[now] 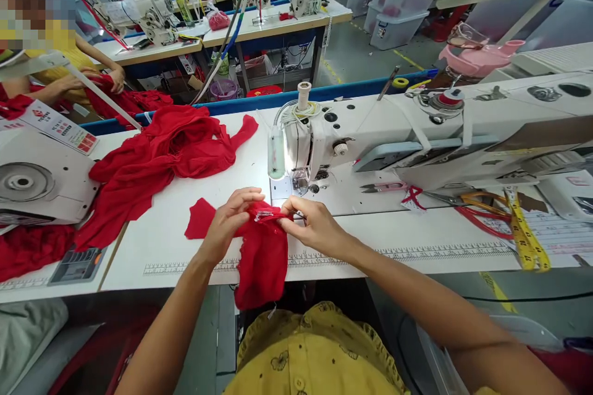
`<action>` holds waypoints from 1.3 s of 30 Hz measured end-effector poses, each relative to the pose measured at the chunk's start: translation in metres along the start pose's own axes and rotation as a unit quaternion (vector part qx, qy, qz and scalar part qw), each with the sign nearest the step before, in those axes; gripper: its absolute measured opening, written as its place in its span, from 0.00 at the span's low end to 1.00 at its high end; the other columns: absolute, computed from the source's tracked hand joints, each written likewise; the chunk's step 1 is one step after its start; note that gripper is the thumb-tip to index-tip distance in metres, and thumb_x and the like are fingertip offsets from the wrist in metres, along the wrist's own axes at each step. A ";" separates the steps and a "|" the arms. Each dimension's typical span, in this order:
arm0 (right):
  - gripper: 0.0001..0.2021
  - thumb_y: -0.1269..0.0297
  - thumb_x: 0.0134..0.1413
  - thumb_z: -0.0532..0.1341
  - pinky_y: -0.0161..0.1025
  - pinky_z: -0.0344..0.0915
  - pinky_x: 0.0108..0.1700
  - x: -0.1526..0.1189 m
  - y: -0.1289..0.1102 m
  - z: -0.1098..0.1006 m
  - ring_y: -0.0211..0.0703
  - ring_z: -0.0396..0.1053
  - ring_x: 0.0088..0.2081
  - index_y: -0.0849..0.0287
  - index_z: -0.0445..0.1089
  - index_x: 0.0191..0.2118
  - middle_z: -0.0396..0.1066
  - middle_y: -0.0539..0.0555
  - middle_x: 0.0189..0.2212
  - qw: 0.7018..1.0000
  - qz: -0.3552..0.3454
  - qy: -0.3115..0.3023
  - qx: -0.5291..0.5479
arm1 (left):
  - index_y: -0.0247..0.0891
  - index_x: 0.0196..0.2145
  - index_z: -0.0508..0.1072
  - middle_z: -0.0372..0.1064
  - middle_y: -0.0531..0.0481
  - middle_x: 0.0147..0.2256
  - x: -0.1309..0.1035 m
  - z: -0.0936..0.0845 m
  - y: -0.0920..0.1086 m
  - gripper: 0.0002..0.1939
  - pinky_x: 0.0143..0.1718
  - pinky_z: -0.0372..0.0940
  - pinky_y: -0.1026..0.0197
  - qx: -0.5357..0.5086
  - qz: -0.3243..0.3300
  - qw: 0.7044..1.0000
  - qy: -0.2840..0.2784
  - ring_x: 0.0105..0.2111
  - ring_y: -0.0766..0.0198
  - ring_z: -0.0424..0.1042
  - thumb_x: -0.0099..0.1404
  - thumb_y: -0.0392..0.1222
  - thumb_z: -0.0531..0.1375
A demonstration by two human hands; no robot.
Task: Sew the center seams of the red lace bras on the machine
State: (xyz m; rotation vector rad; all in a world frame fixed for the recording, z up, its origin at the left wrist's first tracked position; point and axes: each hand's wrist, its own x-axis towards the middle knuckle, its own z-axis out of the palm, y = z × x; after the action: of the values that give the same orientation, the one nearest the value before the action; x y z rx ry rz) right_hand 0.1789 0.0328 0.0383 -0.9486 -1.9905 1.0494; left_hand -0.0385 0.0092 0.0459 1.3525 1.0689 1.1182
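Observation:
A small red fabric piece [263, 262] is held between my two hands just in front of the sewing machine's needle area [300, 182]. Its lower end hangs over the table's front edge, and a whitish strip shows along the pinched upper edge. My left hand [226, 222] grips the cloth from the left, fingers bent over it. From the right, my right hand [317, 225] pinches the same edge between thumb and fingers. A thin dark thing pokes out by the right fingers; I cannot make out what it is.
A heap of red garments [171, 148] lies to the left. Thread snips [383, 187], orange-handled scissors [484, 199] and a yellow tape measure [525, 241] lie right. A ruler strip [417, 252] runs along the table's front. Another person's hand [118, 79] is at red cloth, upper left.

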 end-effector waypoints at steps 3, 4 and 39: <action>0.03 0.69 0.58 0.59 0.34 0.58 0.34 0.001 0.002 -0.005 0.36 0.64 0.31 0.56 0.67 0.33 0.69 0.47 0.29 1.000 -0.008 -0.012 0.003 | 0.43 0.40 0.79 0.68 0.44 0.51 0.004 0.010 0.005 0.11 0.59 0.59 0.52 0.171 0.009 0.985 -0.016 0.57 0.50 0.65 0.61 0.47 0.66; 0.02 0.68 0.58 0.59 0.35 0.59 0.35 0.002 0.003 -0.007 0.36 0.65 0.31 0.56 0.69 0.34 0.70 0.47 0.29 1.000 -0.001 -0.019 0.009 | 0.42 0.37 0.78 0.70 0.45 0.47 0.005 0.014 0.004 0.08 0.56 0.61 0.54 0.194 0.012 0.981 -0.016 0.52 0.52 0.68 0.62 0.47 0.66; 0.11 0.56 0.60 0.60 0.35 0.57 0.28 -0.004 0.037 -0.010 0.36 0.61 0.27 0.56 0.65 0.29 0.65 0.48 0.26 0.986 0.101 0.106 0.076 | 0.37 0.31 0.72 0.68 0.52 0.31 0.033 0.029 -0.025 0.16 0.34 0.60 0.64 0.077 -0.076 0.989 -0.104 0.32 0.64 0.65 0.70 0.52 0.58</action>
State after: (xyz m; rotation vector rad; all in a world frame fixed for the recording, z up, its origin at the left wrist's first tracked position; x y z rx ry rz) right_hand 0.2000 0.0479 0.0101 -1.1454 -1.6430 1.1424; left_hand -0.0053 0.0386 0.0223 1.4470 1.1012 0.7789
